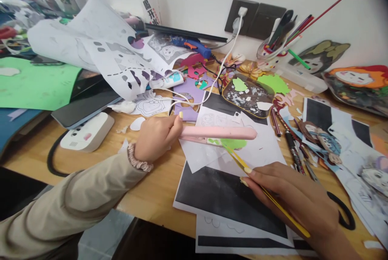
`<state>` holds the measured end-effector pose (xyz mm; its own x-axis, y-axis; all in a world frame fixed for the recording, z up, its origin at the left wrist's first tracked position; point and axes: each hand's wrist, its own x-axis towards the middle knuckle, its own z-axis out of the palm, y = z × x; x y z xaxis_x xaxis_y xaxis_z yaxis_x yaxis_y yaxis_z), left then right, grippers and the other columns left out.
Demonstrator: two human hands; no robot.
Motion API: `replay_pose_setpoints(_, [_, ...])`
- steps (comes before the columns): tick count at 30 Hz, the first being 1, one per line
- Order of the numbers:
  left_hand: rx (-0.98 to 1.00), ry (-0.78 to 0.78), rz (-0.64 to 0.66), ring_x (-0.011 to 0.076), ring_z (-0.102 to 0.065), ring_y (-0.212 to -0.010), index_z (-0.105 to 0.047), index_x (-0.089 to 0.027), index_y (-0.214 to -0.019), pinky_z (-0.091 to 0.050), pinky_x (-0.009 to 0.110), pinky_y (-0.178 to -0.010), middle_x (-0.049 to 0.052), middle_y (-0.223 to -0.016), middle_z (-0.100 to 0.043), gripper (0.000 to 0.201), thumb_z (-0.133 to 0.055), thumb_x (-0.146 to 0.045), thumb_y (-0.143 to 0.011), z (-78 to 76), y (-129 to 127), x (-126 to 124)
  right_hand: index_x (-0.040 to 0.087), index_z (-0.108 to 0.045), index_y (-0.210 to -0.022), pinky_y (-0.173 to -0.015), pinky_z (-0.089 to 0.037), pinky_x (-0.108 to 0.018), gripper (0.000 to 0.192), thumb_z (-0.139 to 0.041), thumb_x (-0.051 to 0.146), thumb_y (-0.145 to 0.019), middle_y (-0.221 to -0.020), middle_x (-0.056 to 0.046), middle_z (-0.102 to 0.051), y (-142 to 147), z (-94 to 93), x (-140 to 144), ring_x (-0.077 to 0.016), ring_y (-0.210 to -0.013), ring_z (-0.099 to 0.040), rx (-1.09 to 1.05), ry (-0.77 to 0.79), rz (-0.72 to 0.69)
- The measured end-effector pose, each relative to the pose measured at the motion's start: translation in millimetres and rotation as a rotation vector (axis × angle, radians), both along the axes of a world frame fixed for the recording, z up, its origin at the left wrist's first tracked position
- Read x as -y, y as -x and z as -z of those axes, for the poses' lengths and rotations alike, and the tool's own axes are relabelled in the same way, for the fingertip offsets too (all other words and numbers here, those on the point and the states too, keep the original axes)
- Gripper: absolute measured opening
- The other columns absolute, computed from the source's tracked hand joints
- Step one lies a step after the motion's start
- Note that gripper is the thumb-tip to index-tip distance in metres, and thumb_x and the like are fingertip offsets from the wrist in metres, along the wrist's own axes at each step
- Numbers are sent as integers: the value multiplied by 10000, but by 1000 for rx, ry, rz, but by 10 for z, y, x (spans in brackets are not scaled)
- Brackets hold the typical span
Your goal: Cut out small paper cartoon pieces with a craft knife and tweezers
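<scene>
My left hand (160, 136) is closed around the handle end of a pink hair straightener (221, 132), seen side-on above the papers. Its two arms are slightly apart. A pair of yellow tweezers (280, 207) is pinched in my right hand (297, 199), its tips pointing up and left toward the straightener. At those tips, a light green cut piece (233, 144) shows just under the upper arm. Below both hands lie white paper sheets (263, 130) and a black-printed sheet (224, 191).
A stained brown tray (247, 96) with scraps sits behind. White cable (224, 64) runs from the wall socket (242, 13) across the desk. To the left are a white rounded device (87, 132) and green sheet (39, 84); to the right, pens (292, 146) and paper cut-outs (321, 138).
</scene>
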<state>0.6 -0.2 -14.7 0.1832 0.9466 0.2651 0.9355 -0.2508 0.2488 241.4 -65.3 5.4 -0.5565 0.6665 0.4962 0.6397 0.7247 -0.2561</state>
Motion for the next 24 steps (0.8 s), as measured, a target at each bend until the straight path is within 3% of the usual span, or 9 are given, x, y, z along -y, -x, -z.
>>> replay_pose_setpoints(17, [-18,-29,40,82,-306,-361,-362,-170,-423,-188,240,-418,-16,-381,-395,410,-249,-301,-794,-7,-10,-2,168,-582,-792,-553,-473,-232,92,-532,152,-716,-676,-46,-601,2,-59,19,-124,-610,-569,67,20,6])
replay_pose_setpoints(24, [3,47,25,84,-309,-368,-356,-169,-429,-179,244,-431,-16,-384,-389,411,-250,-313,-798,-3,-25,-6,140,-549,-833,-509,-436,-226,138,-546,106,-699,-665,-46,-584,9,-13,11,-121,-608,-544,42,-58,-46])
